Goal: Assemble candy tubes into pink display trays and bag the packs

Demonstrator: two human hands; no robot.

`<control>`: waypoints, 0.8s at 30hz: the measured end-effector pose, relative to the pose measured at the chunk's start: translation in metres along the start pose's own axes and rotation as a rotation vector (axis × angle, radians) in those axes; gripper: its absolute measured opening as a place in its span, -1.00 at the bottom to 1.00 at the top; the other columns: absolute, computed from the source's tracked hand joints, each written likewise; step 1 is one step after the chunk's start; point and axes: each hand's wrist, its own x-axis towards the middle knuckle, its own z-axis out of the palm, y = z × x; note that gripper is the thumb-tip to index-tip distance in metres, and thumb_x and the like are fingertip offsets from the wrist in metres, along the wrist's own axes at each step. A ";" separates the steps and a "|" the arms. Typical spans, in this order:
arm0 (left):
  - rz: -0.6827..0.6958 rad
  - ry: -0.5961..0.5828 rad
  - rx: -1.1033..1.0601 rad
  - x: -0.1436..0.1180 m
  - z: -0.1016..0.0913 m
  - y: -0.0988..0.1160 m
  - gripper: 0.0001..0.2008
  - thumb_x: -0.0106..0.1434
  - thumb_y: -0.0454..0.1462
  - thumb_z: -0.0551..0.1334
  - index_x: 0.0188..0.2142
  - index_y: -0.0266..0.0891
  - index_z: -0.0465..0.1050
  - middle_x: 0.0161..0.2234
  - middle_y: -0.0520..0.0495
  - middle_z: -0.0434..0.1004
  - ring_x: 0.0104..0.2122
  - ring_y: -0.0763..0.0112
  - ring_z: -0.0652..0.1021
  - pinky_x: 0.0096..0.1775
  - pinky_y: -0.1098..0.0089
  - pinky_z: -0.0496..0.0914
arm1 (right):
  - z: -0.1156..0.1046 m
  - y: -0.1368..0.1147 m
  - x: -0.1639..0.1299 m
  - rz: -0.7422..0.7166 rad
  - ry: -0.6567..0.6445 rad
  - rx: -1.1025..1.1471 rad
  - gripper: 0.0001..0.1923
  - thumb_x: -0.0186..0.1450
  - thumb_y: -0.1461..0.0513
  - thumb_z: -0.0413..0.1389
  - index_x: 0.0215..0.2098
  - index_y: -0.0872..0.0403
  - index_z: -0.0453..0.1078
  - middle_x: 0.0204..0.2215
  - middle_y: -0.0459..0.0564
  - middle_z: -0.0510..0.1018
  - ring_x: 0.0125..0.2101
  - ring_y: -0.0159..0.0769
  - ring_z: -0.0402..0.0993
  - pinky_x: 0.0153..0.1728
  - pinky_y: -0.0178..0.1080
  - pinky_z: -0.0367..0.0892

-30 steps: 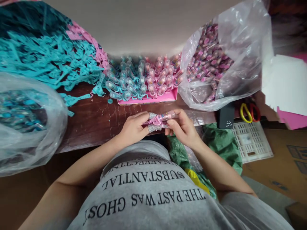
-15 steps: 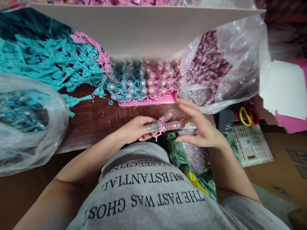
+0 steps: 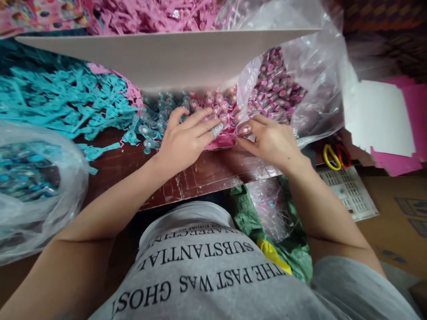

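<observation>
My left hand reaches palm down over the front of the display box, its fingers stretched and spread across the upright toys. One finger is wrapped in silvery tape; what lies beneath the palm is hidden. Clear-domed toys fill the box, turquoise ones on the left and pink ones on the right. At the box's right front corner, my right hand pinches a small clear tube with pink in it between thumb and fingers.
Turquoise plastic parts are heaped at the left, above a bag of blue-capped tubes. To the right lies an open plastic bag of pink-capped tubes. Yellow and red scissors rest near the table's right end. A tall cardboard flap stands behind the box.
Both hands have moved forward from near my body to the box. The two pink toys in my left hand no longer show there. My right hand has closed on a small tube.
</observation>
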 end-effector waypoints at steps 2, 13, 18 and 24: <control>-0.014 0.004 0.013 -0.001 0.002 -0.002 -0.59 0.63 -0.21 -0.06 -0.14 -0.09 0.58 0.32 0.05 0.54 0.44 0.09 0.35 0.41 -0.21 0.03 | -0.006 -0.007 0.006 -0.023 -0.063 -0.079 -0.64 0.50 0.03 0.10 0.04 0.09 0.56 0.01 0.19 0.65 -0.18 -0.02 0.63 -0.32 -0.13 0.33; -0.058 0.086 -0.156 -0.001 0.003 -0.005 -0.70 0.56 -0.21 0.10 -0.22 -0.12 0.58 0.16 -0.02 0.66 0.36 0.04 0.44 0.40 -0.26 0.02 | -0.007 -0.014 0.026 -0.121 -0.034 -0.151 -0.66 0.49 0.01 0.11 -0.06 0.06 0.58 -0.14 0.16 0.68 -0.26 -0.05 0.60 -0.30 -0.12 0.29; -0.025 0.087 -0.091 -0.004 0.004 -0.009 -0.72 0.56 -0.26 0.12 -0.21 -0.15 0.60 0.23 -0.03 0.62 0.35 0.05 0.47 0.39 -0.31 0.00 | -0.006 -0.010 0.017 -0.108 0.000 -0.057 -0.61 0.52 0.01 0.10 0.13 0.06 0.52 0.03 0.18 0.63 -0.19 -0.07 0.58 -0.30 -0.13 0.33; -0.008 0.138 -0.019 0.002 0.012 -0.007 -0.70 0.57 -0.25 0.10 -0.18 -0.11 0.63 0.20 0.01 0.65 0.31 0.12 0.51 0.38 -0.21 0.11 | 0.010 -0.007 0.015 -0.052 0.043 0.036 -0.62 0.57 0.09 -0.02 0.01 0.01 0.62 0.08 0.11 0.59 -0.18 -0.16 0.55 -0.32 -0.16 0.35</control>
